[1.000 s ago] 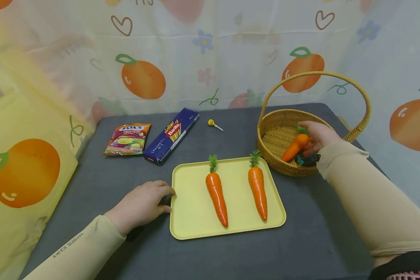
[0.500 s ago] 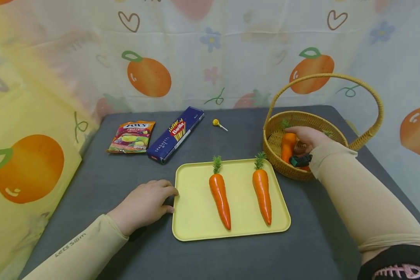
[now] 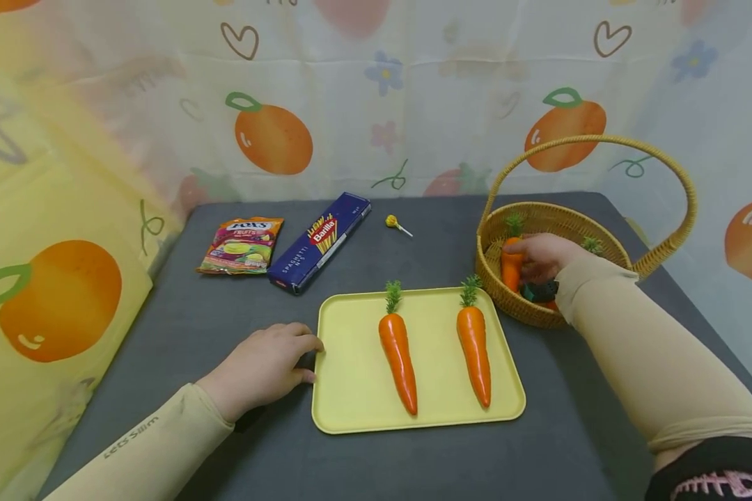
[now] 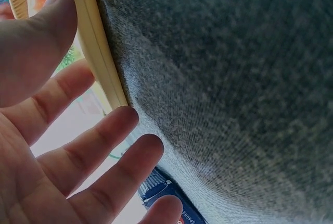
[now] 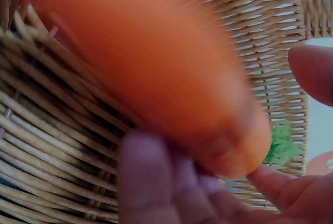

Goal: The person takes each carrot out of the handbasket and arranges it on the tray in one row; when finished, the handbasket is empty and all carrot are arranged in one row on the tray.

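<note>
My right hand (image 3: 542, 257) is inside the wicker basket (image 3: 529, 316), beside an orange carrot (image 3: 511, 268) with a green top. In the right wrist view the fingers lie against this carrot (image 5: 156, 67), while the thumb stands apart from it. A second green carrot top (image 3: 592, 245) shows behind the hand; the wrist hides most of that carrot. My left hand (image 3: 260, 369) touches the left rim of a yellow tray (image 3: 345, 362) with thumb and fingers spread. On the tray lie two carrots, a left carrot (image 3: 399, 362) and a right carrot (image 3: 474, 355), tops pointing away.
A Fox's candy bag (image 3: 241, 245) and a blue Barilla spaghetti box (image 3: 319, 242) lie at the back left of the dark table (image 3: 426, 463). To their right is a yellow lollipop (image 3: 393, 221). The basket's tall handle (image 3: 601, 139) arches above the right hand.
The carrot by my right hand has turned more upright along the basket's left side, and the hand has shifted with it. The left hand stays at the tray. The whole view has shifted slightly.
</note>
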Action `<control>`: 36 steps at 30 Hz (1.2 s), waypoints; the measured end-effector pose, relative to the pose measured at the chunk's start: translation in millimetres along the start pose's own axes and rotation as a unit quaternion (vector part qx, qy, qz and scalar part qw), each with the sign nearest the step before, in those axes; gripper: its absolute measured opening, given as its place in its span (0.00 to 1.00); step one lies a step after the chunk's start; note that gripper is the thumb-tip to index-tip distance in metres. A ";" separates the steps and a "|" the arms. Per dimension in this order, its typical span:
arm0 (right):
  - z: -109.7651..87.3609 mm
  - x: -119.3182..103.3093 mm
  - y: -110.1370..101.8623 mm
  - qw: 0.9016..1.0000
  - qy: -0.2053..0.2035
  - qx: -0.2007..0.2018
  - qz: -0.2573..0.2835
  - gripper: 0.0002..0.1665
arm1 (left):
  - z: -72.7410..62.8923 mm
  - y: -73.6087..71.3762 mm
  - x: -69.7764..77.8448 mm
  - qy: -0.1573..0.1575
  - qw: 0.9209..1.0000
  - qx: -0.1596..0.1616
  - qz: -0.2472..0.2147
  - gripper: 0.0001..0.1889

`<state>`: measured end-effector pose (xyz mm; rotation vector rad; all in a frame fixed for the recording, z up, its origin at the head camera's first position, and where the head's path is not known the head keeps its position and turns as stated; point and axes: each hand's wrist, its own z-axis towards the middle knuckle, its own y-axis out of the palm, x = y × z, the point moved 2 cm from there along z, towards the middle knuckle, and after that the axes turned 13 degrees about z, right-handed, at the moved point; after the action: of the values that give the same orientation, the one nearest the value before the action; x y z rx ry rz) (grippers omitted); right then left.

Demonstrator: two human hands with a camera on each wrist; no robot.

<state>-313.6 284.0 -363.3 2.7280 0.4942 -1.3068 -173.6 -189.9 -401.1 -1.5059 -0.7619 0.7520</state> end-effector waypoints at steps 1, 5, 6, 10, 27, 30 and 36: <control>0.4 1.4 0.2 1.000 -0.005 0.001 0.011 0.53 | 0.5 0.1 0.6 0.000 1.000 -0.002 0.000 0.19; 1.2 5.5 1.0 0.999 -0.028 0.001 0.016 0.54 | 0.3 -8.1 6.8 -0.005 1.000 -0.018 -0.003 0.19; 0.9 6.1 0.8 0.999 -0.033 0.003 0.009 0.54 | 0.3 -8.1 7.1 -0.005 1.000 -0.017 -0.002 0.19; -0.5 6.6 0.9 0.998 -0.048 0.002 0.027 0.54 | -0.2 -8.2 7.6 -0.005 1.000 -0.016 -0.001 0.19; -29.7 -9.6 3.0 0.984 -0.088 0.010 0.156 0.55 | -1.1 -7.0 6.3 -0.007 1.000 -0.015 -0.005 0.20; -38.3 -12.5 2.6 0.983 -0.101 0.002 0.156 0.55 | -1.5 -6.7 5.9 -0.006 1.000 -0.014 -0.006 0.19; -58.3 -15.9 6.8 0.980 -0.130 -0.007 0.149 0.54 | 0.1 -6.3 4.1 -0.005 1.000 -0.008 -0.003 0.19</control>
<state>-277.2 285.5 -314.6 2.4450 0.0689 -1.5309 -171.6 -186.1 -394.8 -1.5151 -0.7810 0.7501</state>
